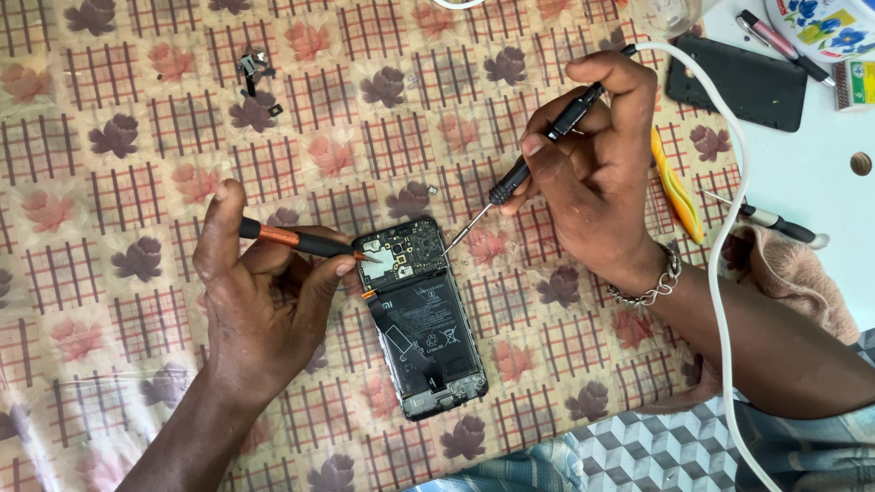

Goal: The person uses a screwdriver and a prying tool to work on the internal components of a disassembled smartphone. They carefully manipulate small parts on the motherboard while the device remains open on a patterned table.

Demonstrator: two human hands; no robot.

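An opened phone (421, 317) lies back-up on the patterned cloth, its battery and circuit board exposed. My left hand (255, 301) pinches a slim black-and-orange tool (293, 240) whose tip rests on the board near the phone's top left. My right hand (592, 169) grips a black screwdriver (521, 175), its thin tip touching the phone's top right corner. A chain bracelet circles my right wrist.
Small removed metal parts (253, 66) lie at the upper left of the floral cloth (137, 164). A white cable (720, 246) runs across my right forearm. A black cover (740, 84), a pen (779, 38), a yellow tool (676, 189) and a pink cloth (793, 273) sit at right.
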